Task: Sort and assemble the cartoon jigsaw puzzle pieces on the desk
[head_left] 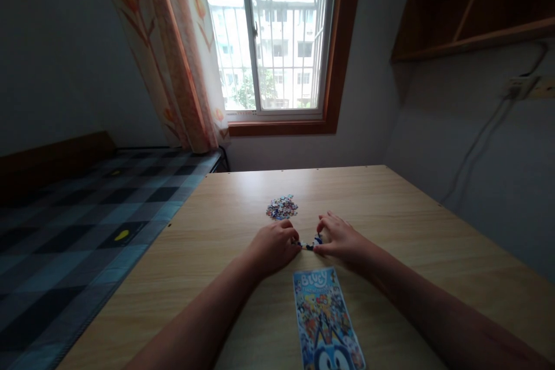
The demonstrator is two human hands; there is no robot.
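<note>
A short row of jigsaw puzzle pieces lies on the table between my two hands. My left hand is closed at the row's left end, its fingertips curled down and partly hiding what they grip. At the other end, my right hand pinches a dark blue and white puzzle piece between thumb and fingers. Beyond my left hand is a loose heap of puzzle pieces. Nearer to me, a colourful picture with "Bluey" lettering lies flat between my forearms.
The light wooden table reaches toward a window with a flowered curtain. A bed with a checked cover adjoins the left side. On the right wall are a wooden shelf and a socket with a cable.
</note>
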